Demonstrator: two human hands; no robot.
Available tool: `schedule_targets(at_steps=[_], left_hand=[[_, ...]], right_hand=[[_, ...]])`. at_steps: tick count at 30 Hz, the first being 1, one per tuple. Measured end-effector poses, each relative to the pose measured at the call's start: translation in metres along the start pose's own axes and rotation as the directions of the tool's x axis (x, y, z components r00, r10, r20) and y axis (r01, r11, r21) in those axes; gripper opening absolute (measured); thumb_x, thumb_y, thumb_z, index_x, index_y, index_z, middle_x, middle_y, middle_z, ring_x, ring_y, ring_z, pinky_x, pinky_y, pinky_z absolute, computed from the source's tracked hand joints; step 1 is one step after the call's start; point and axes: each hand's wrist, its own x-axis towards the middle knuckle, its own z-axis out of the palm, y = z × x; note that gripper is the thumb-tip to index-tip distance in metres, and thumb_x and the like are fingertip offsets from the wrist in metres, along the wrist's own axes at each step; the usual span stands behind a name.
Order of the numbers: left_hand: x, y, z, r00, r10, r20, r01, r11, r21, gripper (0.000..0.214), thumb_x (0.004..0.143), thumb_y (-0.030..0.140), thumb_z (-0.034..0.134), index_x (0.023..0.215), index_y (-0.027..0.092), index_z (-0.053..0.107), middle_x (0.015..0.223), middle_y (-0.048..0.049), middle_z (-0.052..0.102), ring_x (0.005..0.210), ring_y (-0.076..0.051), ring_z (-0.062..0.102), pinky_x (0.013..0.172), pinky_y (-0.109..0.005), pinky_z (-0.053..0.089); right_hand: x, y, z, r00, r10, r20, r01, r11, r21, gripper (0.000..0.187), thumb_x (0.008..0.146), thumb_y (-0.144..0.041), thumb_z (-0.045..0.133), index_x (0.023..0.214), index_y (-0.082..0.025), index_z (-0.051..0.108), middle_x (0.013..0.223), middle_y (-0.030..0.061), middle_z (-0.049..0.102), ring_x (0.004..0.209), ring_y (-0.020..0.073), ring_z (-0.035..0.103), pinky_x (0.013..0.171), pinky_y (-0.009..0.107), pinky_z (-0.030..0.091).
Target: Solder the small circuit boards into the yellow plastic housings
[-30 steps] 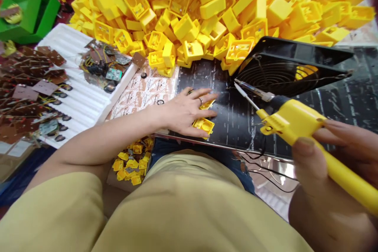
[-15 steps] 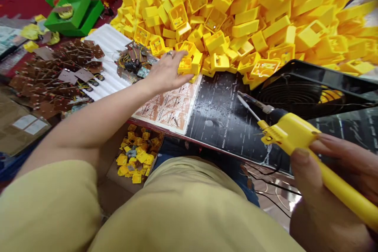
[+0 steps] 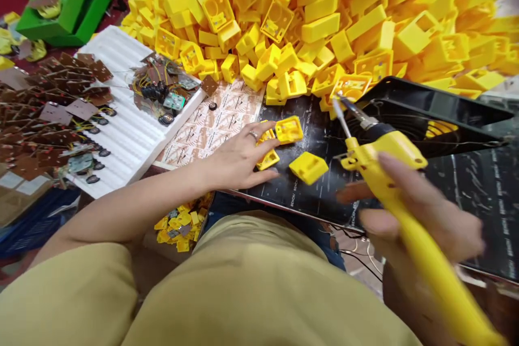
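Observation:
My left hand [image 3: 243, 157] lies over the near part of the bench with its fingers apart, touching small yellow plastic housings. One housing [image 3: 290, 130] lies open side up just beyond my fingertips, and another [image 3: 266, 160] is partly under my fingers. A third housing [image 3: 308, 167] rests a little to the right. My right hand [image 3: 421, 205] is wrapped round a yellow soldering gun [image 3: 389, 173], slightly smeared by motion. The gun's dark tip and pale feed tube point away from me, above the bench, close to the pile's front edge.
A large pile of yellow housings [image 3: 308, 16] fills the back. A black-framed fan [image 3: 405, 113] stands at right. White foam [image 3: 121, 135] carries wired parts [image 3: 162, 92] beside stacked brown boards [image 3: 57, 113]. Green trays [image 3: 60, 11] sit far left; more yellow pieces [image 3: 182, 227] lie below the bench edge.
My left hand has come from the pile's edge towards me, and several housings now lie on the black bench surface. The soldering gun has shifted slightly left. The view has turned a little.

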Motion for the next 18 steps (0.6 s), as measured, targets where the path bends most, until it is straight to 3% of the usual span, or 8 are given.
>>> schedule_targets(at_steps=[3, 5, 8, 11, 14, 18], left_hand=[[-0.017, -0.009, -0.004, 0.997, -0.022, -0.070, 0.021, 1.000, -0.008, 0.044, 0.098, 0.039, 0.051, 0.129, 0.010, 0.058, 0.138, -0.0226, 0.058, 0.130, -0.029, 0.054, 0.108, -0.045, 0.049], [-0.026, -0.016, -0.007, 0.994, -0.078, -0.071, 0.080, 0.997, 0.016, 0.036, 0.099, 0.033, 0.048, 0.126, 0.012, 0.060, 0.126, -0.0164, 0.067, 0.121, -0.025, 0.060, 0.103, -0.040, 0.050], [-0.034, -0.017, -0.009, 0.995, -0.088, -0.056, 0.093, 0.990, 0.106, 0.038, 0.098, 0.039, 0.051, 0.125, 0.016, 0.061, 0.129, -0.0143, 0.067, 0.124, -0.029, 0.059, 0.107, -0.049, 0.043], [-0.034, -0.007, 0.000, 0.991, -0.072, -0.111, 0.090, 0.982, 0.168, 0.051, 0.093, 0.052, 0.055, 0.130, 0.017, 0.060, 0.135, -0.0159, 0.064, 0.126, -0.033, 0.055, 0.109, -0.053, 0.036], [-0.024, 0.002, 0.011, 0.996, -0.035, -0.080, 0.050, 0.977, 0.206, 0.050, 0.095, 0.050, 0.053, 0.132, 0.017, 0.060, 0.129, -0.0149, 0.067, 0.120, -0.033, 0.057, 0.106, -0.053, 0.038], [-0.004, 0.006, 0.003, 0.999, -0.036, 0.013, 0.036, 0.998, 0.046, 0.042, 0.099, 0.041, 0.047, 0.128, 0.017, 0.066, 0.128, -0.0148, 0.067, 0.113, -0.029, 0.063, 0.099, -0.045, 0.047]], right_hand=[[0.012, 0.001, 0.012, 0.979, -0.136, 0.153, 0.144, 0.989, -0.038, 0.028, 0.096, -0.026, 0.062, 0.124, -0.024, 0.060, 0.077, -0.0024, 0.072, 0.061, 0.0114, 0.067, 0.059, 0.021, 0.053], [0.012, 0.007, 0.019, 0.968, -0.174, 0.181, 0.194, 0.977, -0.094, 0.018, 0.095, -0.029, 0.065, 0.111, -0.022, 0.061, 0.080, -0.0007, 0.071, 0.065, 0.0129, 0.067, 0.060, 0.024, 0.052], [0.003, 0.017, 0.026, 0.942, -0.245, 0.230, 0.279, 0.951, -0.131, 0.033, 0.090, -0.042, 0.069, 0.110, -0.018, 0.060, 0.085, 0.0035, 0.071, 0.073, 0.0183, 0.068, 0.068, 0.032, 0.055], [-0.008, 0.023, 0.029, 0.933, -0.243, 0.267, 0.292, 0.942, -0.163, 0.031, 0.088, -0.032, 0.073, 0.112, -0.018, 0.060, 0.085, 0.0046, 0.071, 0.076, 0.0203, 0.069, 0.072, 0.034, 0.056], [-0.013, 0.020, 0.034, 0.940, -0.239, 0.246, 0.274, 0.954, -0.121, 0.026, 0.088, -0.018, 0.070, 0.112, -0.020, 0.060, 0.086, 0.0033, 0.072, 0.083, 0.0200, 0.071, 0.072, 0.030, 0.057], [-0.011, 0.004, 0.041, 0.973, -0.164, 0.161, 0.167, 0.986, -0.010, 0.025, 0.090, -0.015, 0.066, 0.112, -0.022, 0.056, 0.105, 0.0046, 0.074, 0.092, 0.0165, 0.072, 0.079, 0.026, 0.060]])
